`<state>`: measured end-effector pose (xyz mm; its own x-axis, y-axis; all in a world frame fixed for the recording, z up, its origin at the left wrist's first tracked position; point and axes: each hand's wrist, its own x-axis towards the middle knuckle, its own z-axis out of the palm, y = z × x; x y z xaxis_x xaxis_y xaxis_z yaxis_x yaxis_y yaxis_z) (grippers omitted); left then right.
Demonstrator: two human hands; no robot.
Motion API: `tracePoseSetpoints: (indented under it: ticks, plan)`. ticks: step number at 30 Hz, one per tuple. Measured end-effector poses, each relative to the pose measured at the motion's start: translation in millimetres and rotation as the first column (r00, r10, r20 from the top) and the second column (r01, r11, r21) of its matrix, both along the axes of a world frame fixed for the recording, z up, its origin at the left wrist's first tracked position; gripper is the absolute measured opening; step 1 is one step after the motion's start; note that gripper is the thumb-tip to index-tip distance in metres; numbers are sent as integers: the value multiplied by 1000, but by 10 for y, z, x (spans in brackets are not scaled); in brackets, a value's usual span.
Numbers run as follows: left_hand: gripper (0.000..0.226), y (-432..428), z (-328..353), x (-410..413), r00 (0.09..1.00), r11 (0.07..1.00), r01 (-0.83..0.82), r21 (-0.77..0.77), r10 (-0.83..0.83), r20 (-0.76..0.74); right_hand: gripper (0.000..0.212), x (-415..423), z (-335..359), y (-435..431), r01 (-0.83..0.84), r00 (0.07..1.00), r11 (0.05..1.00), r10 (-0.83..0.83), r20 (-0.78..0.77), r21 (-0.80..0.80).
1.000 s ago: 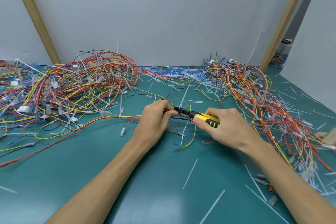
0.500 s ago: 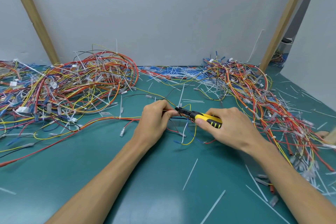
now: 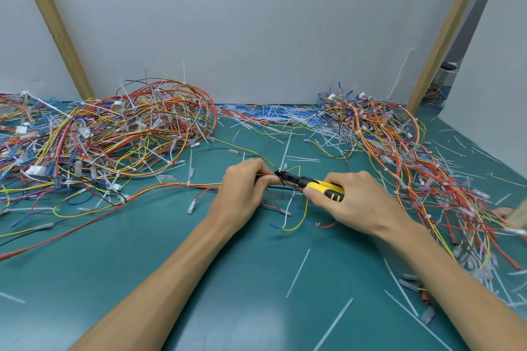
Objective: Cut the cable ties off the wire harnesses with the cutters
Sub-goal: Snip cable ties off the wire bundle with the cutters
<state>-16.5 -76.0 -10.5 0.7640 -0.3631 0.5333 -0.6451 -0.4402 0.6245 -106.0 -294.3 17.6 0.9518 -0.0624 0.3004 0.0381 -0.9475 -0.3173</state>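
The left hand (image 3: 242,188) pinches a wire harness (image 3: 182,186) between curled fingers at mid-surface; the right hand (image 3: 359,202) grips the yellow-handled cutters (image 3: 310,184), fingers wrapped round the handles; the cutter tips sit at a white cable tie (image 3: 284,157) just beside the left fingertips. Heaps of harnesses lie left (image 3: 99,137) and right (image 3: 413,157) on the green surface (image 3: 142,265).

Bright even overhead light, soft shadows, wide-angle edge distortion
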Motion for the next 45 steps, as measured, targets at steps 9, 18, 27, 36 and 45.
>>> tracePoseSetpoints:
  ticks: [9,18,27,36,45]
  plan:
    - [9,-1,-9,-9,1000,1000,2,-2,-2,-22,66,6,46,19,0,996,999,4,-86,46]
    - [10,0,-5,-15,1000,1000,-3,-1,3,-8,71,17,52,21,20,997,999,-17,-75,40]
    - [13,-9,27,-38,1000,999,27,-42,-27,3,65,-9,11,48,70,994,996,-74,85,48]
    - [3,-63,61,-121,970,979,206,12,-205,130,25,12,-78,180,-93,984,934,32,178,345]
    - [33,-17,231,-159,967,989,123,-80,-101,235,23,76,-95,122,-51,987,818,-46,153,573]
